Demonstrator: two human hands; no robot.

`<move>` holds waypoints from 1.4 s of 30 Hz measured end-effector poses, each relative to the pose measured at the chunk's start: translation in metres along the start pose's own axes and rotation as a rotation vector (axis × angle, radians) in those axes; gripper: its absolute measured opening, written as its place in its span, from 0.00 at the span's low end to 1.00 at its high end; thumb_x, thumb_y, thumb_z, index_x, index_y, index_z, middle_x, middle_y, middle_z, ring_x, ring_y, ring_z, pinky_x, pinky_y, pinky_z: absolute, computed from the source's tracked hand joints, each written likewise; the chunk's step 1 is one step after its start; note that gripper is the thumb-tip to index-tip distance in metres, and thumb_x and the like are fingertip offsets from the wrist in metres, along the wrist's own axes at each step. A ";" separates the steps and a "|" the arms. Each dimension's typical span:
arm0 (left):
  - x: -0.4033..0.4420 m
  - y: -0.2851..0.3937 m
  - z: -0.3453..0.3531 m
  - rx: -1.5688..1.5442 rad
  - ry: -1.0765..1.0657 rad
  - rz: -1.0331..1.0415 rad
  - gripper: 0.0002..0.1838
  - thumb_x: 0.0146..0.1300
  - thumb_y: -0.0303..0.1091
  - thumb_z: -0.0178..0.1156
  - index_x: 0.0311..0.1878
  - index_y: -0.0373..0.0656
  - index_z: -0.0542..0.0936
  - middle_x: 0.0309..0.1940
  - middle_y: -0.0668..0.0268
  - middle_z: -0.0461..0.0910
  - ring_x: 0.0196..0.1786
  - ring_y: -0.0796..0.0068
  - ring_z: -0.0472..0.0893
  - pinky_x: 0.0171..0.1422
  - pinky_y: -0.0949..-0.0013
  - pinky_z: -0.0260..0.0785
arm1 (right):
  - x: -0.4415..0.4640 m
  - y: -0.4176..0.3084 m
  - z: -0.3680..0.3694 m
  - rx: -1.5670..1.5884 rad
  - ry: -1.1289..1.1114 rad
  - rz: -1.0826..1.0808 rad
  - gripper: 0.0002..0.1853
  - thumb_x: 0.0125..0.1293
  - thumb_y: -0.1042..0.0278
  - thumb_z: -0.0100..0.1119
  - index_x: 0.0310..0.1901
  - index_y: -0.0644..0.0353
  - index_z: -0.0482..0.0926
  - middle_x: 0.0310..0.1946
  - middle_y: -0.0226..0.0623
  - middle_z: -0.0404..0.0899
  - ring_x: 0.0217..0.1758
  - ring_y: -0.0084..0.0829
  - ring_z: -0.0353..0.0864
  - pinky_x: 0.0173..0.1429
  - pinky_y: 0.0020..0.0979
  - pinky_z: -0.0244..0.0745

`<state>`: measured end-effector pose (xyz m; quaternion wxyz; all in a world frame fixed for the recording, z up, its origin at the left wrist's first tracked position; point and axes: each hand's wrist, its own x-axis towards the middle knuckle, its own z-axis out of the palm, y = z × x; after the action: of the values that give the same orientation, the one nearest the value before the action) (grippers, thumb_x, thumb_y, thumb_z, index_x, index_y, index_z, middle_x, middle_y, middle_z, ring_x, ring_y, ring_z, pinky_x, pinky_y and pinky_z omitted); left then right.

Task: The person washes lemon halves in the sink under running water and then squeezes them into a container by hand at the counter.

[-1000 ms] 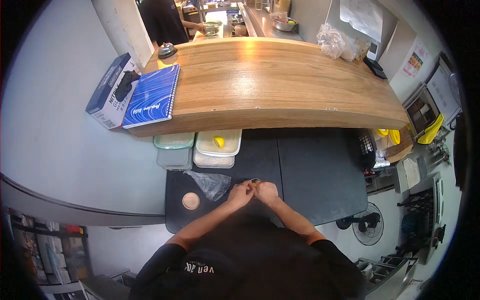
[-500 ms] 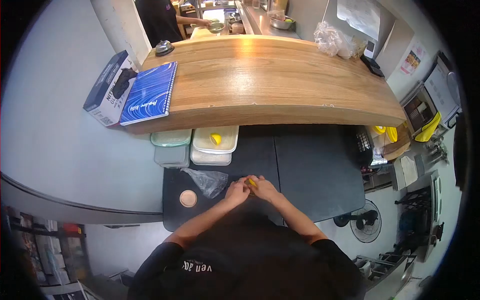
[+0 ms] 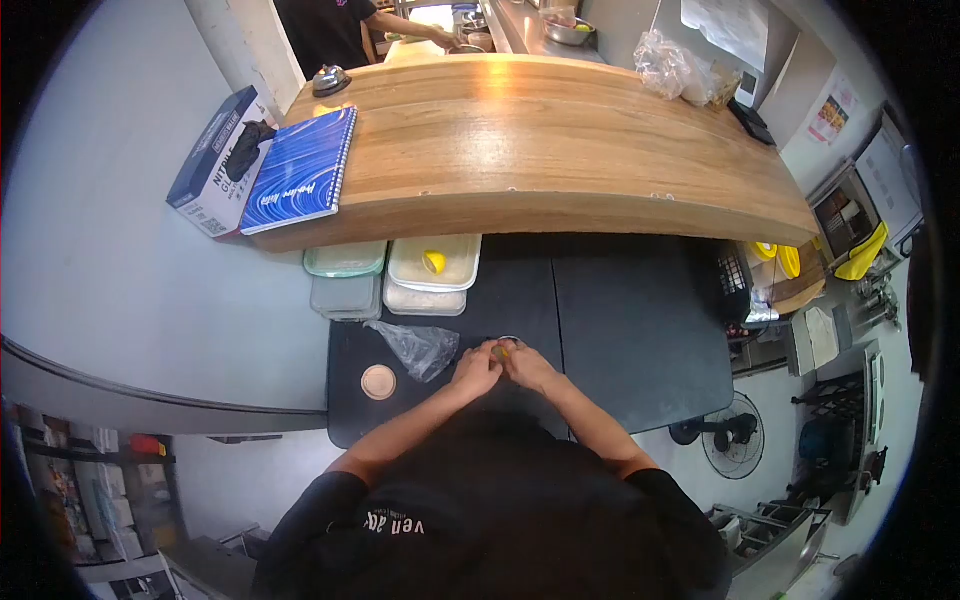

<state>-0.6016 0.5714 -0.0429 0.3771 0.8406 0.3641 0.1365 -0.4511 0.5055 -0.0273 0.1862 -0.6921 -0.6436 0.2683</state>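
My left hand (image 3: 478, 371) and my right hand (image 3: 529, 367) meet over the dark table, fingers closed together around a small yellow piece of lemon (image 3: 501, 353). Most of that piece is hidden by the fingers. Just beyond them shows the thin rim of a small round container (image 3: 509, 338), its body covered by my hands. Left of my left hand lies a crumpled clear plastic bag (image 3: 418, 350), and nearer me a round pale lid or disc (image 3: 379, 382). Another cut lemon (image 3: 433, 262) rests on the stacked lidded containers (image 3: 426, 301) farther back.
A raised wooden counter (image 3: 500, 150) crosses in front, carrying a glove box (image 3: 213, 185), a blue notebook (image 3: 300, 175) and a bell (image 3: 331, 81). Beyond it a co-worker's arm (image 3: 410, 28) reaches over bowls. A black crate (image 3: 732, 285) stands right; a fan (image 3: 732, 435) sits below the table.
My hands have drawn closer around the lemon, so less yellow shows and a rim appears beyond them. The view has tilted slightly. The co-worker's arm has reached farther right.
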 end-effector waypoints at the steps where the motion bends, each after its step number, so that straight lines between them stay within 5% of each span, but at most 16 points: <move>1: 0.001 -0.001 0.001 -0.001 0.001 -0.001 0.24 0.56 0.32 0.61 0.58 0.39 0.73 0.38 0.57 0.84 0.45 0.51 0.81 0.53 0.55 0.71 | 0.002 0.003 0.003 0.008 -0.008 0.007 0.21 0.68 0.60 0.50 0.58 0.63 0.69 0.46 0.64 0.76 0.50 0.57 0.78 0.54 0.50 0.74; 3: -0.001 -0.002 0.001 -0.004 -0.017 -0.020 0.25 0.56 0.31 0.61 0.58 0.39 0.73 0.38 0.57 0.84 0.45 0.51 0.81 0.53 0.55 0.71 | 0.004 0.000 0.003 -0.113 -0.063 0.090 0.20 0.66 0.59 0.53 0.52 0.67 0.70 0.40 0.61 0.79 0.43 0.54 0.82 0.47 0.49 0.78; 4: 0.000 -0.003 0.002 -0.006 -0.021 -0.016 0.25 0.56 0.32 0.60 0.58 0.39 0.72 0.39 0.57 0.83 0.46 0.50 0.80 0.55 0.54 0.71 | 0.006 0.016 0.017 -0.197 0.067 -0.050 0.19 0.66 0.56 0.54 0.46 0.67 0.74 0.31 0.57 0.81 0.36 0.54 0.83 0.40 0.48 0.79; 10: 0.002 -0.008 0.002 0.013 -0.064 -0.030 0.31 0.52 0.33 0.66 0.61 0.40 0.71 0.42 0.57 0.82 0.46 0.52 0.80 0.56 0.55 0.71 | 0.008 0.003 0.006 -0.191 0.144 0.205 0.23 0.67 0.49 0.51 0.34 0.65 0.80 0.25 0.56 0.81 0.33 0.54 0.83 0.40 0.47 0.79; 13: -0.002 0.014 -0.013 0.028 -0.063 -0.026 0.36 0.50 0.38 0.70 0.62 0.38 0.69 0.48 0.54 0.78 0.51 0.50 0.77 0.60 0.55 0.68 | 0.010 -0.008 -0.006 -0.053 0.151 0.311 0.25 0.68 0.47 0.50 0.34 0.66 0.83 0.31 0.59 0.81 0.37 0.55 0.83 0.44 0.47 0.78; 15: -0.001 0.016 -0.014 0.054 -0.017 0.003 0.39 0.48 0.40 0.72 0.64 0.37 0.68 0.51 0.52 0.76 0.54 0.49 0.75 0.62 0.55 0.67 | 0.016 0.013 0.008 0.006 0.220 0.250 0.27 0.69 0.46 0.49 0.34 0.66 0.82 0.22 0.52 0.81 0.30 0.48 0.84 0.35 0.44 0.78; 17: 0.000 0.016 -0.012 0.046 -0.003 0.107 0.46 0.45 0.48 0.74 0.65 0.35 0.66 0.55 0.51 0.73 0.56 0.48 0.72 0.62 0.54 0.66 | 0.019 0.018 0.005 0.825 0.119 0.467 0.29 0.70 0.42 0.47 0.37 0.65 0.82 0.22 0.41 0.80 0.23 0.39 0.80 0.28 0.37 0.76; 18: 0.001 0.018 -0.011 0.043 0.019 0.142 0.46 0.45 0.49 0.74 0.65 0.35 0.67 0.54 0.51 0.74 0.55 0.48 0.73 0.61 0.54 0.66 | 0.026 0.021 0.012 1.129 0.083 0.691 0.30 0.71 0.36 0.43 0.38 0.60 0.78 0.22 0.31 0.75 0.15 0.26 0.69 0.19 0.27 0.65; 22: 0.005 0.026 -0.013 0.000 0.039 0.111 0.43 0.45 0.48 0.75 0.62 0.35 0.70 0.54 0.51 0.74 0.56 0.50 0.72 0.61 0.54 0.65 | 0.006 0.002 -0.018 1.404 -0.195 0.613 0.29 0.69 0.31 0.39 0.33 0.53 0.70 0.20 0.25 0.67 0.13 0.18 0.58 0.16 0.20 0.52; 29: 0.006 0.029 -0.012 0.005 0.057 0.132 0.34 0.46 0.45 0.74 0.55 0.40 0.74 0.49 0.55 0.76 0.52 0.51 0.75 0.57 0.54 0.66 | 0.000 0.003 -0.016 1.446 -0.175 0.584 0.29 0.70 0.32 0.39 0.38 0.55 0.73 0.22 0.25 0.71 0.14 0.18 0.61 0.18 0.20 0.56; 34: 0.005 0.024 -0.014 0.056 0.117 0.116 0.31 0.45 0.45 0.74 0.51 0.42 0.75 0.43 0.57 0.78 0.47 0.52 0.77 0.54 0.56 0.67 | -0.007 0.011 -0.021 1.118 -0.159 0.461 0.19 0.74 0.51 0.49 0.50 0.59 0.77 0.26 0.26 0.75 0.19 0.19 0.73 0.21 0.17 0.62; 38: 0.003 0.018 -0.009 0.074 0.100 0.079 0.29 0.45 0.44 0.74 0.49 0.43 0.77 0.42 0.58 0.79 0.48 0.53 0.77 0.54 0.56 0.67 | -0.007 0.005 -0.022 0.974 -0.100 0.466 0.15 0.72 0.59 0.52 0.49 0.61 0.80 0.28 0.30 0.77 0.21 0.20 0.77 0.22 0.19 0.67; 40: 0.004 0.014 -0.005 0.115 0.092 0.065 0.27 0.46 0.42 0.74 0.49 0.43 0.78 0.43 0.58 0.79 0.49 0.54 0.77 0.56 0.56 0.66 | 0.001 0.029 0.001 0.297 0.104 0.241 0.12 0.69 0.63 0.53 0.43 0.62 0.82 0.33 0.39 0.79 0.25 0.29 0.81 0.28 0.29 0.76; 42: 0.002 0.013 -0.006 0.104 0.097 0.055 0.26 0.47 0.42 0.73 0.49 0.43 0.78 0.44 0.58 0.79 0.49 0.54 0.77 0.57 0.56 0.66 | 0.003 0.029 0.001 0.054 0.186 0.154 0.11 0.67 0.66 0.54 0.42 0.62 0.83 0.34 0.42 0.78 0.28 0.35 0.83 0.33 0.34 0.78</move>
<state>-0.5966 0.5700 -0.0296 0.3109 0.8612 0.3654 0.1681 -0.4281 0.5058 -0.0458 0.2425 -0.7561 -0.5612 0.2337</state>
